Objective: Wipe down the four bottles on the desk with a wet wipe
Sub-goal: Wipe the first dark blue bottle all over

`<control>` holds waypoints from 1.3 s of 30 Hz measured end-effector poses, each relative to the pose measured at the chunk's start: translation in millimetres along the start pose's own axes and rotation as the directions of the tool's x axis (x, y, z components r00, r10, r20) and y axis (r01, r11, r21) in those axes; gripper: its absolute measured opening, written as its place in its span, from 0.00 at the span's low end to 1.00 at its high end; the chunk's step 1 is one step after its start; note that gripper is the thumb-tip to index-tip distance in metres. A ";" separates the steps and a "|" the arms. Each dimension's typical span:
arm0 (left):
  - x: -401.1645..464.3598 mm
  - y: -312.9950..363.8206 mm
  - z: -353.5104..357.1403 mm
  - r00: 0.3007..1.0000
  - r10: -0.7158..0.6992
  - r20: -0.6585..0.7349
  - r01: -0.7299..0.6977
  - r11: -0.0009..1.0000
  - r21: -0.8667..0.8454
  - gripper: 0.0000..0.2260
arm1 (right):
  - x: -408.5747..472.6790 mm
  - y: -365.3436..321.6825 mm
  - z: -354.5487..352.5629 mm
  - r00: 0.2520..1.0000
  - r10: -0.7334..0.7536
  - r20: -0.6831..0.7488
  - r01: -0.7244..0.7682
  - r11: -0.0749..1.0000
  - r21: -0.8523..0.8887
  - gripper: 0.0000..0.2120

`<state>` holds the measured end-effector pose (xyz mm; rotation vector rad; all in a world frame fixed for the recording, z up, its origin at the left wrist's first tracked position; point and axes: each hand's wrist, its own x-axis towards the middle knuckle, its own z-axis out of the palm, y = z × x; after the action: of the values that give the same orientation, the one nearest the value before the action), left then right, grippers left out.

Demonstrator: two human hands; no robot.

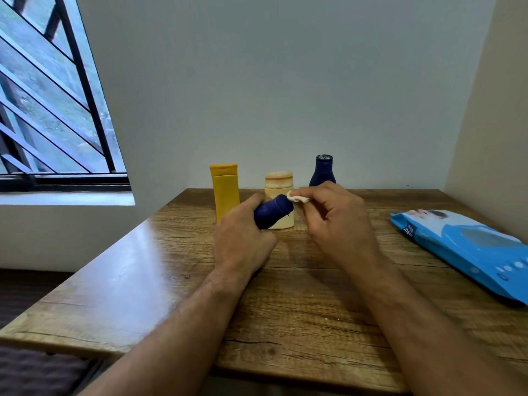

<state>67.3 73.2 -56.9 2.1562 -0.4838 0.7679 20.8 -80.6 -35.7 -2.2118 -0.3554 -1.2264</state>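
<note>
Small dark blue bottle (273, 211) held tilted above the counter (143, 267), left hand (243, 238) fingers wrapped round it. Right hand (334, 215) fingers pinch a white wipe (298, 197) just at the bottle's upper end. Behind: yellow bottle (225, 190), cream bottle (279, 184), second dark blue bottle (323, 171), all upright near the wall. Blue wipes pack (468, 250) lies at right.
</note>
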 end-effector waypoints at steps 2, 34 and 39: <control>0.9 -1.7 2.2 1.000 -0.002 -0.011 0.001 0.999 -0.051 0.23 | 0.1 -1.0 -1.6 0.999 -0.024 -0.028 0.026 0.998 0.050 0.11; -4.0 -0.7 3.6 0.973 0.197 0.120 -0.127 0.891 -0.435 0.32 | -4.6 -5.2 4.2 0.992 -0.113 -0.055 0.116 0.992 0.053 0.10; -3.2 -2.3 7.1 0.975 0.179 0.133 -0.100 0.884 -0.457 0.34 | -3.9 -3.4 5.8 0.991 -0.119 -0.056 0.119 0.993 0.007 0.11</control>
<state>68.7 69.3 -64.0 1.7694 -0.8303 0.4848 21.0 -74.1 -40.1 -2.1694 -0.4765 -1.3425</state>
